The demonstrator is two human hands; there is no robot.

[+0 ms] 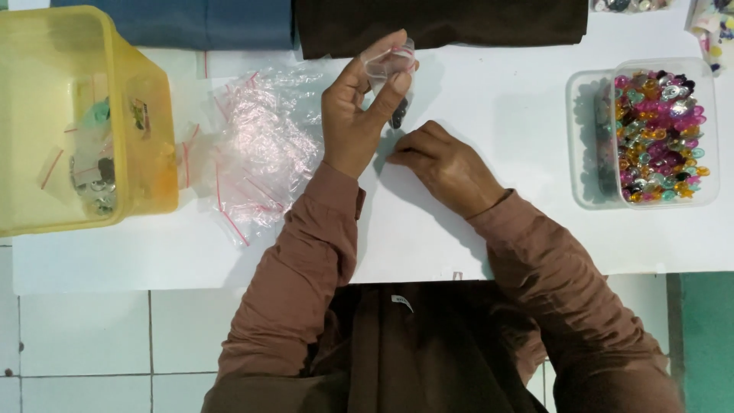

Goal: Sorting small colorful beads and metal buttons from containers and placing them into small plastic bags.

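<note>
My left hand (358, 115) is raised over the white table (489, 222) and pinches a small clear zip bag (391, 69) with a red seal strip; a dark bead hangs low inside it. My right hand (447, 164) rests on the table just right of it, fingers curled, fingertips pressed down near the bag's lower end. Whether it pinches a bead is hidden. A heap of empty clear zip bags (256, 149) lies left of my left hand.
A clear square tub (585, 138) of several coloured shiny beads stands at the right. A yellow plastic bin (145, 130) with filled bags sits at the left. Blue cloth (206, 23) and brown cloth (436, 23) lie along the far edge. Tiled floor shows below.
</note>
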